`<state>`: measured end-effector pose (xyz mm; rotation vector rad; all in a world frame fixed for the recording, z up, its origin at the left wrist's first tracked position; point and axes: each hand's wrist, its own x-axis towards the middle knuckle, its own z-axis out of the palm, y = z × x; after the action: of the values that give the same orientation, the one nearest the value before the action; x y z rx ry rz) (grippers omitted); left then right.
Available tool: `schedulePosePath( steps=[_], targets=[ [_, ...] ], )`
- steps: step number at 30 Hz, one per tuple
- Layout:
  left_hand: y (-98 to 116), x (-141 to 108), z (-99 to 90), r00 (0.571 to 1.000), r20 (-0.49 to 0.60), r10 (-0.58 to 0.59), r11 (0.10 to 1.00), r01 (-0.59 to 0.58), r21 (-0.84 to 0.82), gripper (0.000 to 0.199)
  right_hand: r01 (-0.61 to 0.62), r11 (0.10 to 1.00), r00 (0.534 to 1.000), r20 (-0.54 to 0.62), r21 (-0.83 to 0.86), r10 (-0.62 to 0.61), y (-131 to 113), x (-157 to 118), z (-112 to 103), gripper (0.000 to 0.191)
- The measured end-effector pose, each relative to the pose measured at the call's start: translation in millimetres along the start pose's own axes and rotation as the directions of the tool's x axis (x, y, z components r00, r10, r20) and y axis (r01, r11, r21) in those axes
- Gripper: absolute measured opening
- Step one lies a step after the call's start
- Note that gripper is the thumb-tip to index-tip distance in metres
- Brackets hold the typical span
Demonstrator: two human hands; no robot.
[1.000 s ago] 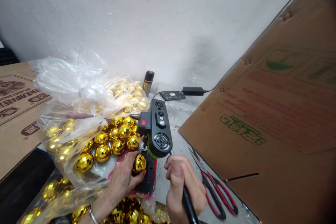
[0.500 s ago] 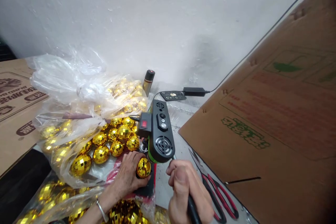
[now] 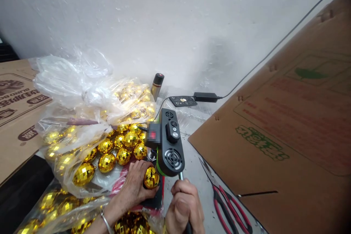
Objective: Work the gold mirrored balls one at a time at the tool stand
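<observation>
A gold faceted ball is held between the thumb and fingers of my left hand, at the base of a black-topped machine with round vents. The ball has a dark slit on the side facing me. My right hand is wrapped round the black grip of a lever, whose metal rod runs to the machine's lower end. Several more gold balls lie beside my left hand in a clear plastic bag. What lies under the machine's head is mostly hidden.
Red-and-black handled scissors lie right of the lever, beside a large cardboard box. A spray can, a dark flat panel and a black power adapter with its cable are near the wall. Another cardboard box is at left.
My right hand has swung the lever to the left, nearer the ball. The left hand keeps the ball at the machine's base. The whole view has shifted slightly.
</observation>
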<state>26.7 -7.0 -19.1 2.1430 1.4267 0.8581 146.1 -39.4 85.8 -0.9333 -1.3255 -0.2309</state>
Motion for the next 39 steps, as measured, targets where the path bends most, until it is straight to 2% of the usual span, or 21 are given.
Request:
schedulePosePath(
  steps=[12, 21, 33, 39],
  targets=[
    [1, 0, 0.7, 1.000, -0.030, 0.006, 1.000, -0.006, -0.005, 0.047, -0.124, 0.990, 0.992, -0.023, 0.064, 0.126, -6, -7, 4, 0.035],
    [0, 1, 6.2, 1.000, -0.006, -0.029, 1.000, 0.028, -0.011, 0.043, -0.079, 0.987, 0.984, -0.146, 0.138, 0.099, 1, -16, 14, 0.035],
    [2, 4, 3.4, 0.999, 0.009, -0.035, 0.999, 0.035, -0.017, 0.042, -0.062, 0.991, 0.980, -0.180, 0.119, 0.083, 9, -19, 19, 0.039],
    [2, 4, 1.5, 0.999, 0.020, -0.048, 0.999, 0.048, -0.022, 0.047, -0.205, 0.964, 0.960, -0.159, 0.168, 0.232, 2, -23, 19, 0.039]
  ],
)
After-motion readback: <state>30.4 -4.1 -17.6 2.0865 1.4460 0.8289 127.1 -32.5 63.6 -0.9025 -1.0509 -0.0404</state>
